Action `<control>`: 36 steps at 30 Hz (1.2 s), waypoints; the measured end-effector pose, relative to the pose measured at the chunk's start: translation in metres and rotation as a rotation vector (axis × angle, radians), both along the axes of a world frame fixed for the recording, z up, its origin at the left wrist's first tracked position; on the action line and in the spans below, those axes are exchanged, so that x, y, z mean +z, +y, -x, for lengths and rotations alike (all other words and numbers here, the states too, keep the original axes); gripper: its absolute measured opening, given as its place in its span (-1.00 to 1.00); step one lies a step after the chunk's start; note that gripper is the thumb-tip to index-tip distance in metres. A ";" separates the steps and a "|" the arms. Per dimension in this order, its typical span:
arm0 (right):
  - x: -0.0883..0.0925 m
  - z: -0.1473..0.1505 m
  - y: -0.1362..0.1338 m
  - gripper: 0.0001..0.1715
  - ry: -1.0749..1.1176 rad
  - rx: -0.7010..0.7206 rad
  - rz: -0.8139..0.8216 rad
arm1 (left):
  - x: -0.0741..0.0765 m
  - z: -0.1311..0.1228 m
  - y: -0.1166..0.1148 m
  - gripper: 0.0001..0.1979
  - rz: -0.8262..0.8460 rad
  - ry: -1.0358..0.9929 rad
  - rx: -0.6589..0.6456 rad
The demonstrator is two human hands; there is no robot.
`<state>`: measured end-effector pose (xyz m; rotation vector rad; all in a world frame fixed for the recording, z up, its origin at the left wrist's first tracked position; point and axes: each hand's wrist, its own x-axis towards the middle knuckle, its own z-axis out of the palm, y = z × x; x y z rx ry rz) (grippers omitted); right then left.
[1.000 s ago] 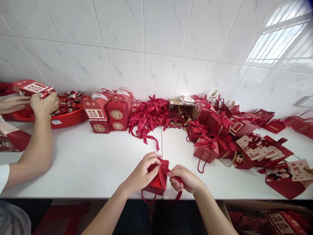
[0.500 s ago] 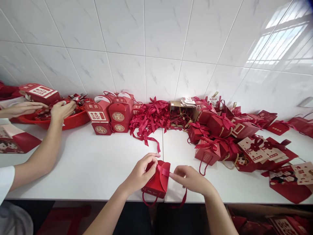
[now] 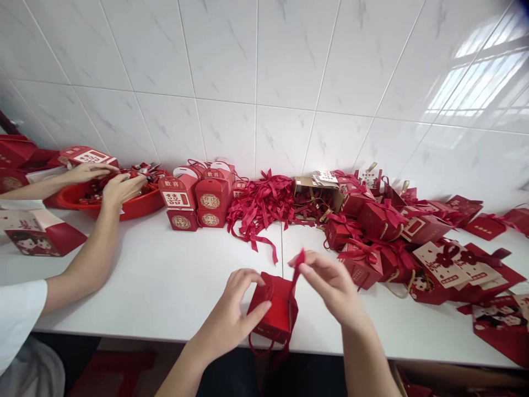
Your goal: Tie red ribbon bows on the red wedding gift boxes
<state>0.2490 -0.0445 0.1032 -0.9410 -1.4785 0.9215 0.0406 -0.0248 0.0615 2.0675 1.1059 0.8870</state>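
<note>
A small red gift box [image 3: 275,311] stands near the table's front edge, its top partly opened out. My left hand [image 3: 231,309] curves around the box's left side, thumb at the front and fingers at the back, steadying it. My right hand [image 3: 330,281] is raised just right of the box, with a red ribbon [image 3: 298,264] pinched between thumb and fingers. That ribbon runs down along the box's right side. A red cord handle [image 3: 261,352] hangs at the box's front.
Behind the box lies a heap of red ribbons [image 3: 264,201]. Stacked red boxes [image 3: 212,201] stand left of it; ribbon-tied boxes [image 3: 382,218] crowd the right. A co-worker's hands [image 3: 122,190] reach into a red basin [image 3: 142,208] at left.
My right hand has lifted and pulled the ribbon up, away from the box's top. The flaps have parted. My left hand's fingers have spread, and the view has shifted slightly left.
</note>
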 end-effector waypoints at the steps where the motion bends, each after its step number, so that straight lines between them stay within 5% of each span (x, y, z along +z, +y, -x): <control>1: 0.008 -0.004 -0.011 -0.87 0.058 -0.047 -0.053 | -0.006 0.002 -0.004 -0.83 0.022 0.018 0.009; 5: 0.032 -0.017 -0.046 -0.76 0.300 -0.237 -0.455 | -0.026 0.004 -0.012 -0.88 0.097 -0.091 0.113; 7: 0.030 -0.015 -0.049 -0.75 0.303 -0.246 -0.502 | -0.031 0.002 -0.012 -0.84 0.164 -0.204 0.188; 12: -0.007 0.017 -0.014 -0.72 -0.076 0.016 -0.023 | -0.036 0.002 -0.012 -0.75 0.262 -0.367 0.344; 18: -0.045 0.048 0.022 -0.61 -0.375 0.115 0.155 | -0.038 0.001 -0.015 -0.71 0.293 -0.413 0.354; 36: -0.041 0.039 0.032 -0.72 -0.523 0.205 0.196 | -0.025 -0.009 -0.005 -0.69 0.362 -0.534 0.267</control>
